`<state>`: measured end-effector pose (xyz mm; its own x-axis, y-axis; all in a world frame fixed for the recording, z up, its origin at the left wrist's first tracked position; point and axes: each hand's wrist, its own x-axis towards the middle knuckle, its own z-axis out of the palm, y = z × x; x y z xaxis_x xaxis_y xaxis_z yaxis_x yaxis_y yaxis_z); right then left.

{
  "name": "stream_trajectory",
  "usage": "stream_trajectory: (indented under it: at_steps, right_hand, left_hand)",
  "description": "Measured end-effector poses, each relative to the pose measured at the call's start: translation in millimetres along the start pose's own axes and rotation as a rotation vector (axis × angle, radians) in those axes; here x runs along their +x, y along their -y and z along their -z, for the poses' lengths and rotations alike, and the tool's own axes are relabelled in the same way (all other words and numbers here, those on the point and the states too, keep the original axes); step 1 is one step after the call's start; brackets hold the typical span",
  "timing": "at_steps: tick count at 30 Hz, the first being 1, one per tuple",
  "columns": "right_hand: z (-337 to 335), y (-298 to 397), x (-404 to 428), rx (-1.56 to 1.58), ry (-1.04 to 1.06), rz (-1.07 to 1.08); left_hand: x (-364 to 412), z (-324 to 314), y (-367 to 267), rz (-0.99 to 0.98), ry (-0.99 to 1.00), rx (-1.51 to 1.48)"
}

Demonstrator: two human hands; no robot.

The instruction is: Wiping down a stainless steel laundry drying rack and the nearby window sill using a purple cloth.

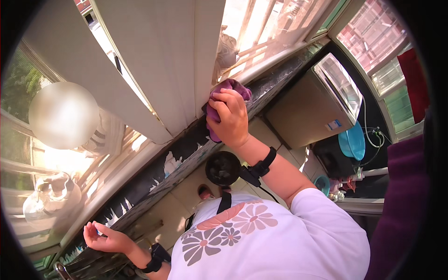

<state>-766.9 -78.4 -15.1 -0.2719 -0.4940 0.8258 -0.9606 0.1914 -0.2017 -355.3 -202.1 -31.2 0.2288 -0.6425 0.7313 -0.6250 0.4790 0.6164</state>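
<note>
My right hand [229, 113] presses a bunched purple cloth [211, 115] against the dark window ledge [190, 138]. The cloth sits where the ledge meets the foot of a wide pale window post [157, 52]. Most of its near side is covered by my fingers. Lower left, my left hand [106, 239] is lifted beside the ledge with its palm turned up. Its fingers curl loosely, and I see nothing held in them. White patches [171, 162] that look like peeling coating mark the ledge between my hands.
A grey washing machine [308, 108] stands to the right, near a blue plastic basin [353, 141] and a looped hose [365, 122]. Below my right hand is a round black object [223, 168] above the tiled floor [180, 190]. Beyond the glass are a white globe [63, 115] and a carved ornament [52, 199].
</note>
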Motion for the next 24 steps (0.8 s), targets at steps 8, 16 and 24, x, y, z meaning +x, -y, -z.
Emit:
stream_trajectory:
  at_steps: [8,16,24]
  right_hand:
    - [39.6,-166.6,2.3,-0.367,0.168,-0.408]
    - [9.7,-86.2,2.7,-0.174,-0.192,-0.532]
    - [2.8,-8.3,-9.7,0.196,0.09,0.043]
  left_hand:
    - [3.0,-1.2,26.0,0.121,0.003,-0.038]
    - [10.6,-10.6,32.5,-0.025,0.049,-0.013]
    - [25.9,-74.9,-104.0,-0.774,0.382,-0.343]
